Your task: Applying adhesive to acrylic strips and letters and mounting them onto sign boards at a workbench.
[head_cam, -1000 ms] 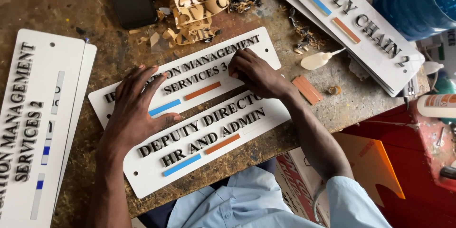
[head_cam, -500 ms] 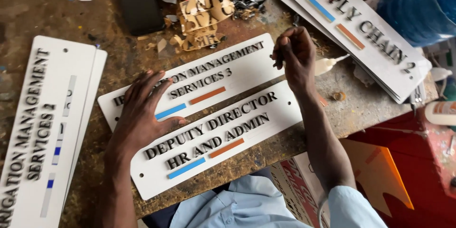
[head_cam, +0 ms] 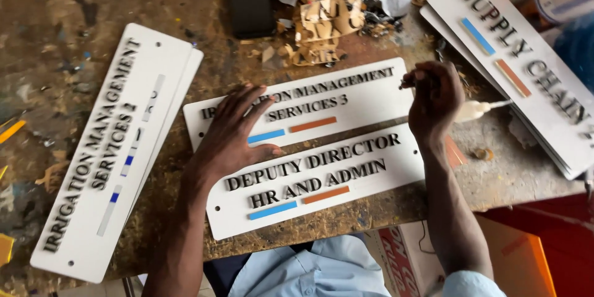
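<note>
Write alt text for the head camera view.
A person's left hand presses flat on two white door signs on a worn wooden workbench, while the right hand is raised above them, fingers pinched. More white signs lie at both sides.

Workbench (head_cam: 68, 18): bears everything named here.
Centre: two white rectangular acrylic door signs, upper sign (head_cam: 365, 96) just behind lower sign (head_cam: 371, 167), edges touching.
Left hand (head_cam: 232, 133): flat across both signs' left parts.
Right hand (head_cam: 436, 96): raised over their right ends.
Left: stacked signs (head_cam: 93, 167), tilted.
Right: another stack (head_cam: 526, 62).
Behind: cardboard scraps (head_cam: 322, 18).
</note>
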